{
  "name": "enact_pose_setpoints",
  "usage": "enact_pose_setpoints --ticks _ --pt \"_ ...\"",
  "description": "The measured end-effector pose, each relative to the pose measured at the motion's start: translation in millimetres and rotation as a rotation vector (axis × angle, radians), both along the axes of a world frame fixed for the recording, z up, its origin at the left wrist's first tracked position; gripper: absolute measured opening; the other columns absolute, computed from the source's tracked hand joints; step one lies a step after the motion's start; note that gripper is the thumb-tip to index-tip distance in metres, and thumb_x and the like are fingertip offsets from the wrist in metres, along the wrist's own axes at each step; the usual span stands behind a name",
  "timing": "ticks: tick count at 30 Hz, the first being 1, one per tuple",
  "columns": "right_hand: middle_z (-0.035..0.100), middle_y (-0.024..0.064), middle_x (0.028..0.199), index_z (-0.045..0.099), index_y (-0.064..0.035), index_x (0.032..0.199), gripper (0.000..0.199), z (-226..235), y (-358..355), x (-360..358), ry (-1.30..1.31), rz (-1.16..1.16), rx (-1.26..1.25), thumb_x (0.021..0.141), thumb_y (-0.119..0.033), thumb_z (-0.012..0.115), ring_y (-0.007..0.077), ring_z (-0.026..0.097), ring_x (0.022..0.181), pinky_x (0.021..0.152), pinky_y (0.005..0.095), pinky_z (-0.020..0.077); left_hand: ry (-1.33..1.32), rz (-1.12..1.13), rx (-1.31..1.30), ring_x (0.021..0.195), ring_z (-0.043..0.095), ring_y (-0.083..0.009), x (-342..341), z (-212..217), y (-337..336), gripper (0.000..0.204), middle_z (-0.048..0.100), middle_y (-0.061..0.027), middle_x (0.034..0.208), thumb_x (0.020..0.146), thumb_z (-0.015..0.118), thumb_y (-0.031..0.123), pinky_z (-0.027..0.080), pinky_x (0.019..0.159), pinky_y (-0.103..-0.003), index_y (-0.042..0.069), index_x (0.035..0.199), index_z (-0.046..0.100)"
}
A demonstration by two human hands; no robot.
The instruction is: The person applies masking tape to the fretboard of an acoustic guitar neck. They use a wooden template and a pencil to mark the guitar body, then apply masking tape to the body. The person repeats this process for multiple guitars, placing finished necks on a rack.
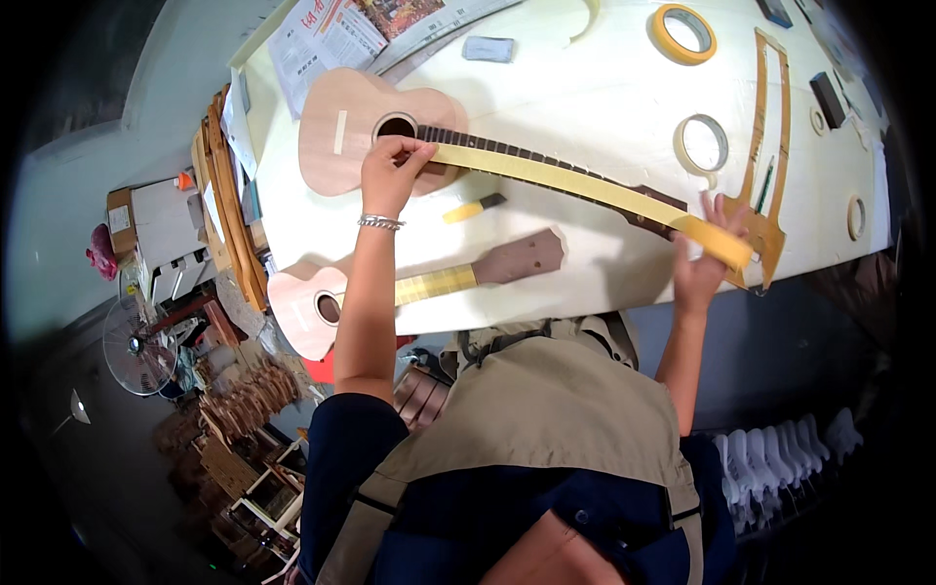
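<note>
An unfinished ukulele (336, 102) lies on the table, its neck pointing right. A strip of yellow masking tape (556, 177) is stretched along its dark fretboard (507, 148), with several frets showing beside it. My left hand (390, 174) pinches the strip's end near the sound hole. Beyond the headstock, my right hand (697, 273) grips the roll of masking tape (721, 243), some fingers spread. Nearer me rests a second ukulele (295, 304), its fretboard covered in yellow tape (434, 285); my left forearm hides part of it. A yellow and black cutter (468, 209) lies between the two.
A yellow tape roll (659, 39) and a beige one (681, 151) lie at the far right, near a wooden template (756, 146) and a dark block (827, 99). Newspapers (317, 49) and a small grey block (487, 49) lie at the back. A fan (136, 343) stands left of the table.
</note>
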State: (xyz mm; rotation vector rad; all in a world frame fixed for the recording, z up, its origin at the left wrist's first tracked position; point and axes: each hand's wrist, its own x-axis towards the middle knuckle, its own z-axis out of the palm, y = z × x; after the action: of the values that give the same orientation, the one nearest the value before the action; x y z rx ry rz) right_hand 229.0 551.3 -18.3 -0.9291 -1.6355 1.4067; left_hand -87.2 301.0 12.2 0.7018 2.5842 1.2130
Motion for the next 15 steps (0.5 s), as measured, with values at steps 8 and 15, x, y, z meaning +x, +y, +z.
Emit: enact_pose_setpoints --ticks 8,15 --pt "0.05 0.0159 0.124 -0.002 -0.0005 0.145 0.093 1 -17 -13 -0.418 0.013 0.076 0.081 -0.009 0.066 0.0218 0.063 0.1 0.109 0.044 0.0241 -0.43 0.073 0.125 0.065 0.058 -0.0059 -35 -10 -5 0.038 0.065 -0.0036 0.073 0.077 0.072 0.008 0.048 0.061 -0.019 -0.002 0.111 0.057" --pt "0.058 0.0131 0.11 -0.001 -0.0011 0.145 0.093 -1 -17 -18 -0.428 -0.011 0.06 0.081 -0.008 0.067 0.0216 0.063 0.1 0.109 0.0439 0.0239 -0.345 0.144 0.028 0.059 0.057 -0.0069 -33 -5 4 0.065 0.063 -0.0018 0.067 0.071 0.077 0.012 0.047 0.056 -0.021 0.0 0.125 0.044"
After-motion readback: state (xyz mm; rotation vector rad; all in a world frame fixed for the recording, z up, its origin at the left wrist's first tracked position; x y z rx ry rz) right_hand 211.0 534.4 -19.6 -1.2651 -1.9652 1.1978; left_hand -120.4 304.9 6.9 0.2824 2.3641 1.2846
